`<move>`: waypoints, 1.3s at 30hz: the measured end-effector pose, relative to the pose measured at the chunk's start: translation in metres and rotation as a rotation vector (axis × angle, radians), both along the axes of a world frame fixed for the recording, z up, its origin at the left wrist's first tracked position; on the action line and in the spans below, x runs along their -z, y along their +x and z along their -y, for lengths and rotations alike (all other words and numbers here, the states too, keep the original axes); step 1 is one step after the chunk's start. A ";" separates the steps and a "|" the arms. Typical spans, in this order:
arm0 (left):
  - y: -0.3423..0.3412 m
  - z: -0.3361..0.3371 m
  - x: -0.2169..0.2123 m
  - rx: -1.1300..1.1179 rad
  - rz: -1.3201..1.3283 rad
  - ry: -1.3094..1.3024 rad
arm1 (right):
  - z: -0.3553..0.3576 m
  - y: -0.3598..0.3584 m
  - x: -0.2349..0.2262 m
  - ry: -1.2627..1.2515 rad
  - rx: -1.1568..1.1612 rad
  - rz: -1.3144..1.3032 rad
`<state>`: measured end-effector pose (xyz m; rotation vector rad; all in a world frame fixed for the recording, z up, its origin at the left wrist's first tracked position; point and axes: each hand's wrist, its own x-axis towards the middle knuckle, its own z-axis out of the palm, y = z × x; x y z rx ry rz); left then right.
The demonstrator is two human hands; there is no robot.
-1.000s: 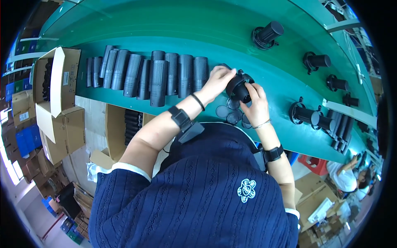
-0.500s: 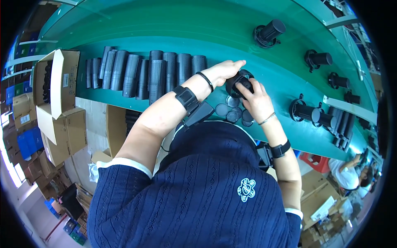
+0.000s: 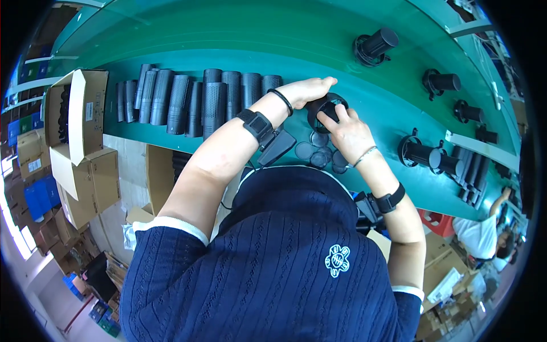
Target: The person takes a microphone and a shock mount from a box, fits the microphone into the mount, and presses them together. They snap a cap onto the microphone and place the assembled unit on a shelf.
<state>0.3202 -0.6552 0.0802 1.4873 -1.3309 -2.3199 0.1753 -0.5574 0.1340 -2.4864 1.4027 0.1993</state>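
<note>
My left hand point(image 3: 310, 92) is closed against the far left side of a black round part with an open ring-shaped rim point(image 3: 321, 121). From the right, my right hand point(image 3: 353, 137) reaches into that rim, with its thumb and fingers gripping it. Part of the piece is hidden by both hands. Just below it on the green work surface lie several dark round discs point(image 3: 322, 157), some overlapping. To the left of my left hand stand and lean several black perforated tubes point(image 3: 213, 108) in a row.
Black cylinders with ring-shaped holders point(image 3: 380, 43) sit along the green surface point(image 3: 273, 34) at the far and right sides. More black tubes point(image 3: 473, 171) lie at the right. An open cardboard box point(image 3: 88, 114) stands at the left. A person in white point(image 3: 478, 236) is at the far right.
My right hand has shifted slightly left and down, its fingers now spread farther over the ring's rim. Both hands and the black part have moved a little left.
</note>
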 end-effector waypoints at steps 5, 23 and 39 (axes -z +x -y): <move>-0.001 0.006 0.007 0.008 -0.007 -0.026 | -0.002 0.003 0.007 -0.047 0.031 -0.002; 0.017 -0.057 0.002 -0.397 0.003 -0.043 | 0.011 -0.018 0.010 0.160 0.497 0.523; 0.008 -0.063 0.027 -0.460 0.030 -0.020 | 0.003 -0.016 0.019 0.142 0.548 0.638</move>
